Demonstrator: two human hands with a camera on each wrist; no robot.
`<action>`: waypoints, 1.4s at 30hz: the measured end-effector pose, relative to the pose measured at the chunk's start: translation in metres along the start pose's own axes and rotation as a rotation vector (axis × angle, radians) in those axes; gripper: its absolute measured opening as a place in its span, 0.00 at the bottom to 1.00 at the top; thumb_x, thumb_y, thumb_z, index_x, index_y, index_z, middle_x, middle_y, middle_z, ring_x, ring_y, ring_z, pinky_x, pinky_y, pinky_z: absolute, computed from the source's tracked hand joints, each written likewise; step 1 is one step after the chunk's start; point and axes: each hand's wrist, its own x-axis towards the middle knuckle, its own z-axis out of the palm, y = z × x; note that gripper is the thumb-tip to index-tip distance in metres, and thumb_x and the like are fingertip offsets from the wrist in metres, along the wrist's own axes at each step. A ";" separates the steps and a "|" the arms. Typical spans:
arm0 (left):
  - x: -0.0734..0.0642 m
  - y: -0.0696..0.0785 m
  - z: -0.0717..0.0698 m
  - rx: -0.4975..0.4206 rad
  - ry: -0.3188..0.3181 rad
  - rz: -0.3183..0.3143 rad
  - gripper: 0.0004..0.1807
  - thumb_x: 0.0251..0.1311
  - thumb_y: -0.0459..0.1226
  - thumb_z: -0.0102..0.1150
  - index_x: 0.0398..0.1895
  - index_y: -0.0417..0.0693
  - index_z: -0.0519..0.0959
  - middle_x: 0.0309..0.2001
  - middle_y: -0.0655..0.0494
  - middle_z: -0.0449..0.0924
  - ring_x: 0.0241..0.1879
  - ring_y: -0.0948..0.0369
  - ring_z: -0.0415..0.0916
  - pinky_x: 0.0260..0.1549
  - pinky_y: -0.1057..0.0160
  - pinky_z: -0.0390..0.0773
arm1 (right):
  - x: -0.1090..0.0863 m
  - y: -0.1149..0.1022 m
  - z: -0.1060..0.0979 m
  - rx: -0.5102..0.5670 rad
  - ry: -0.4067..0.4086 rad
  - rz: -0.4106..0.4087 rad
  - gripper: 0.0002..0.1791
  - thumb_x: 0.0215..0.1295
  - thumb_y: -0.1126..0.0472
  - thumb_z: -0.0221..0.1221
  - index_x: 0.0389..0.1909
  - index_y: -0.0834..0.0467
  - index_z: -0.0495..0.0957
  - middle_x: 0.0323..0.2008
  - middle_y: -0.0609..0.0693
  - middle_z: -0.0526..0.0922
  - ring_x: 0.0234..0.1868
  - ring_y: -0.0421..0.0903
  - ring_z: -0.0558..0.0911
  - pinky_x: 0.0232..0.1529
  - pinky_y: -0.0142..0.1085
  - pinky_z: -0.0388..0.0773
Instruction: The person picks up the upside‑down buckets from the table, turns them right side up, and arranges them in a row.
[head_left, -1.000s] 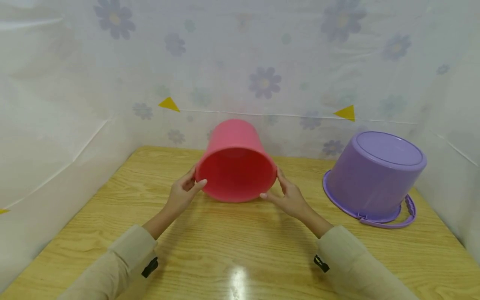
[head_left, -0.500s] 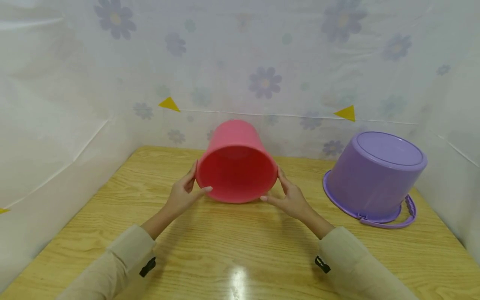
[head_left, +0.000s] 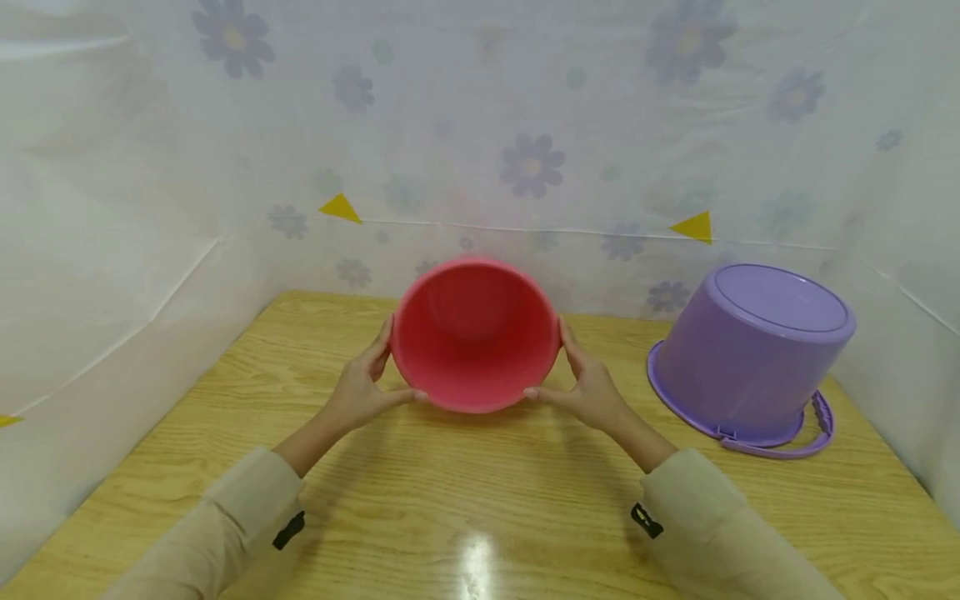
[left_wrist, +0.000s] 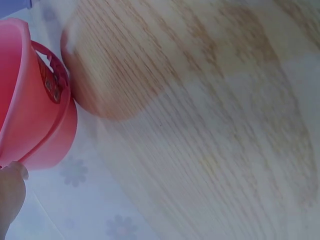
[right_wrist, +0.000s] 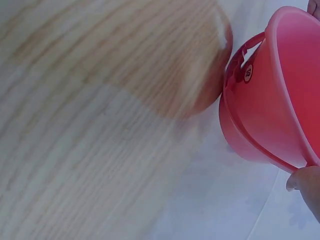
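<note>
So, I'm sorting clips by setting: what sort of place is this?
Probably a makeshift booth, perhaps set up for recording: pale flower-print sheeting stands around the left, back and right of a wood-grain table, with yellow triangles on the sheeting.

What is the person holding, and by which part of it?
A pink bucket: the fingers of the left hand and right hand grip its rim at opposite sides.

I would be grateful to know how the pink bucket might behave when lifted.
The pink bucket is probably light for its size, since it looks like plastic with nothing visible inside. It may roll if released, being round and tilted between left hand and right hand. Its handle lies along the outside, so it might swing.
</note>
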 end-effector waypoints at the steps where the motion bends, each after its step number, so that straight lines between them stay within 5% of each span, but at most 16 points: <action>1: 0.000 0.000 0.000 -0.003 -0.002 0.000 0.61 0.42 0.29 0.71 0.73 0.48 0.37 0.74 0.49 0.37 0.72 0.51 0.44 0.61 0.75 0.59 | 0.000 -0.001 -0.001 -0.003 0.000 -0.003 0.59 0.48 0.63 0.70 0.72 0.59 0.37 0.73 0.58 0.42 0.73 0.58 0.44 0.66 0.59 0.52; 14: 0.002 0.005 -0.007 0.034 0.041 0.093 0.65 0.34 0.27 0.74 0.74 0.46 0.39 0.74 0.45 0.43 0.70 0.46 0.49 0.59 0.79 0.62 | 0.001 -0.009 -0.002 -0.101 -0.020 -0.080 0.67 0.38 0.58 0.75 0.73 0.52 0.37 0.74 0.52 0.42 0.74 0.56 0.42 0.66 0.60 0.53; 27: 0.009 0.015 -0.016 0.156 0.089 0.188 0.64 0.31 0.32 0.78 0.72 0.39 0.44 0.71 0.40 0.49 0.67 0.43 0.54 0.58 0.78 0.62 | 0.003 -0.023 0.002 -0.177 0.080 -0.147 0.66 0.37 0.62 0.75 0.72 0.61 0.39 0.73 0.62 0.37 0.72 0.63 0.42 0.64 0.61 0.57; 38: 0.011 0.027 -0.021 0.083 0.110 0.032 0.58 0.39 0.32 0.73 0.71 0.36 0.45 0.72 0.40 0.44 0.70 0.48 0.48 0.60 0.62 0.62 | 0.009 -0.038 0.000 -0.159 0.139 -0.102 0.60 0.42 0.57 0.73 0.71 0.64 0.45 0.73 0.61 0.43 0.73 0.61 0.44 0.65 0.59 0.56; 42: 0.012 0.029 -0.024 0.029 0.116 -0.008 0.54 0.43 0.30 0.70 0.71 0.36 0.45 0.72 0.42 0.45 0.70 0.49 0.49 0.59 0.73 0.63 | 0.011 -0.044 0.002 -0.160 0.160 -0.083 0.58 0.43 0.52 0.71 0.70 0.65 0.47 0.72 0.61 0.45 0.73 0.60 0.47 0.65 0.58 0.57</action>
